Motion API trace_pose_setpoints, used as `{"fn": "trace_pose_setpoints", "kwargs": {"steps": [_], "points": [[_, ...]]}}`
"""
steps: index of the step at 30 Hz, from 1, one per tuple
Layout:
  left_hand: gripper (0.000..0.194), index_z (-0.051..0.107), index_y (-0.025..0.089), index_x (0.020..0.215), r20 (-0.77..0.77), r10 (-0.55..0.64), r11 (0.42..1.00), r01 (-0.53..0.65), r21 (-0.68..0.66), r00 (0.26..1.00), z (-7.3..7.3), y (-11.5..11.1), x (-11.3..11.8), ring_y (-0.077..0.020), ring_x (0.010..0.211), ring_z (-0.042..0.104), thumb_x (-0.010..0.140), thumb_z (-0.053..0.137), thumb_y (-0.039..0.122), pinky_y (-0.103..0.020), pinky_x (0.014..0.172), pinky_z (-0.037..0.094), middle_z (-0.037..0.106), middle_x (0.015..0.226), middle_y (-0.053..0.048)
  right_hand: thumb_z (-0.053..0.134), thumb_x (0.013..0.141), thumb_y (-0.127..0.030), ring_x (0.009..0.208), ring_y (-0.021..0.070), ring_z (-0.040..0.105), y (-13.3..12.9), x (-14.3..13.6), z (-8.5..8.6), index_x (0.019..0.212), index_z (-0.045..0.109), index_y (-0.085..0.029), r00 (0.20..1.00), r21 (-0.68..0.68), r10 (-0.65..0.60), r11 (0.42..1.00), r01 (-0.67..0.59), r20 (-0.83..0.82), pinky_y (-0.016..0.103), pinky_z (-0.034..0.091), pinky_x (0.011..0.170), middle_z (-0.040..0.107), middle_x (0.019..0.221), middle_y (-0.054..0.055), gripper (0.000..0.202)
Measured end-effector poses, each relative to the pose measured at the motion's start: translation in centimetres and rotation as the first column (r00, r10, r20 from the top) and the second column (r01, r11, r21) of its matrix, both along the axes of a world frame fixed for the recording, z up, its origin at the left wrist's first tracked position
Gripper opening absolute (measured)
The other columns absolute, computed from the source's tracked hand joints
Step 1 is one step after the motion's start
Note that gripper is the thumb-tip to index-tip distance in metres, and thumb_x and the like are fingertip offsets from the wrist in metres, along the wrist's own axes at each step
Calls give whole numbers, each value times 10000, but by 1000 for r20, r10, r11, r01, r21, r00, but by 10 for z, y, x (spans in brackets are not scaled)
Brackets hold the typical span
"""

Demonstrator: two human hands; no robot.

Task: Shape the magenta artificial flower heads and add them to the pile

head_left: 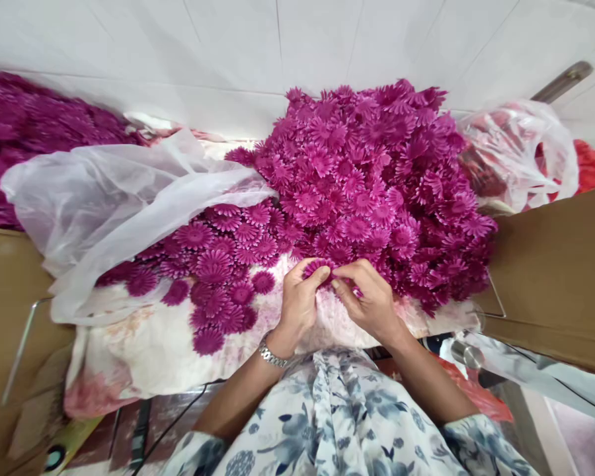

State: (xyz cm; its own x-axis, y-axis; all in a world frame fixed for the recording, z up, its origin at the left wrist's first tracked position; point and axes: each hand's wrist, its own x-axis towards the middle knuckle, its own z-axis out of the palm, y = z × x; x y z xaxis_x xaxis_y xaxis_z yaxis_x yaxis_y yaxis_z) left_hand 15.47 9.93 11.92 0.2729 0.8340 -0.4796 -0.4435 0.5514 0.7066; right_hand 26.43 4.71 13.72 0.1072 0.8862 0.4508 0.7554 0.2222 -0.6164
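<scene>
My left hand [297, 304], with a metal watch on the wrist, grips a magenta artificial flower [318, 266] between thumb and fingers. Thumb and fingertips of my right hand [369, 301] are pinched at the right edge of this same flower. A bit of magenta shows beneath the right fingers, too small to make out. Just beyond both hands rises a large heap of like magenta flowers [357, 192]. Several more flower heads [215, 268] lie loosely to the left of my hands, some with their round, fringed faces up.
A stained pale cloth [168, 350] lies under the flowers. Sheer white plastic [129, 198] covers part of the left side. Cardboard boxes [555, 277] flank both sides. At the back right sits a plastic bag [520, 152] with red contents. White tiled wall [228, 46] closes off the back.
</scene>
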Motion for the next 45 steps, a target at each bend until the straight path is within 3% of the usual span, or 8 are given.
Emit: {"fn": "trace_pose_setpoints", "kwargs": {"steps": [7,13,27,32,35,38,40,45], "points": [[156,624,132,652,210,-62,980,100,-173,976,-10,-5,-2,-61,570,515,600,751,207,-171,532,388,578,618,29,599,811,-185,642,101,534,3,-2,-25,906,538,-199,982,-117,-46,993,25,-182,227,465,592,543,728,-16,113],[184,581,127,562,251,-38,970,96,-225,967,-10,-4,-11,-49,525,485,580,761,160,-162,506,379,526,559,41,592,831,-236,749,140,547,4,7,-25,955,558,-198,999,-84,47,995,-49,-23,278,484,653,550,815,33,134],[153,701,132,704,124,-138,985,149,-82,983,-21,-24,-15,-73,567,490,590,753,218,-207,594,374,617,605,15,491,855,-131,684,122,554,-4,2,-32,827,575,-186,1000,-60,29,998,-29,0,255,467,613,578,725,24,105],[135,699,146,710,151,-120,981,141,-133,981,-26,-21,-20,-107,619,574,602,735,219,-231,612,416,667,672,-18,522,846,-200,676,142,537,10,65,-6,834,611,-176,884,209,-439,891,404,161,290,446,621,572,721,28,94],[138,701,142,725,155,-127,980,148,-131,980,-24,-20,-19,-137,679,612,616,725,224,-251,635,443,688,714,-39,543,844,-306,980,236,533,16,91,6,1090,596,-170,755,293,-561,826,483,339,418,430,823,577,1028,121,286],[128,698,144,723,180,-115,978,143,-153,977,-20,-18,-16,-124,648,604,608,724,195,-253,643,459,683,692,-28,580,831,-329,952,222,531,13,69,0,1053,598,-176,892,254,-323,935,249,315,385,435,812,585,958,102,270],[112,690,141,709,211,-112,976,147,-159,971,-18,-18,-14,-105,618,585,609,724,178,-242,641,461,666,665,-13,557,852,-274,771,163,543,9,40,-11,907,601,-194,971,-10,90,996,-90,219,304,451,705,588,786,42,107],[137,657,126,634,219,-118,970,160,-185,968,-17,-20,-14,-88,610,566,572,762,189,-201,603,449,626,627,1,526,868,-227,672,141,503,5,-1,-30,758,535,-186,983,-151,175,975,-165,55,269,420,623,538,682,18,118]]}}
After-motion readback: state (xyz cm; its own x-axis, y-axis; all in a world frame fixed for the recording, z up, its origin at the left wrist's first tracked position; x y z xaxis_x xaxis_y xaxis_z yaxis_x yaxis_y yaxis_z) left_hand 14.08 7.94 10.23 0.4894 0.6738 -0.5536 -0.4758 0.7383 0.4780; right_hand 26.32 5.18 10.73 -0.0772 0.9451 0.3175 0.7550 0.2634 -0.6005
